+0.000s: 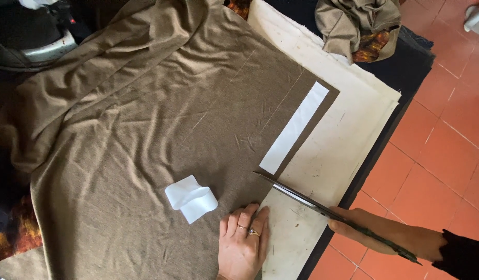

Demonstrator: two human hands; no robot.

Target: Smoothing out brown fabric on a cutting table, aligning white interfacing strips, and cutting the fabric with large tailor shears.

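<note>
1. We see soft, even daylight; the brown fabric (pixel 146 129) and white counter (pixel 348 129) are clearly lit.
2. We find the upper-left corner dim and murky.
3. We notice faint shadows in the folds, sharp focus, no glare.

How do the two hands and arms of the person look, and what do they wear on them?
The left hand is bare, with no sleeve in view. It wears two rings: a thin plain band on one finger and, on the next finger, a ring with a small raised setting. The right hand shows no ring. Its forearm is bare down to a black sleeve with a slightly wavy edge, at the picture's lower right corner.
</note>
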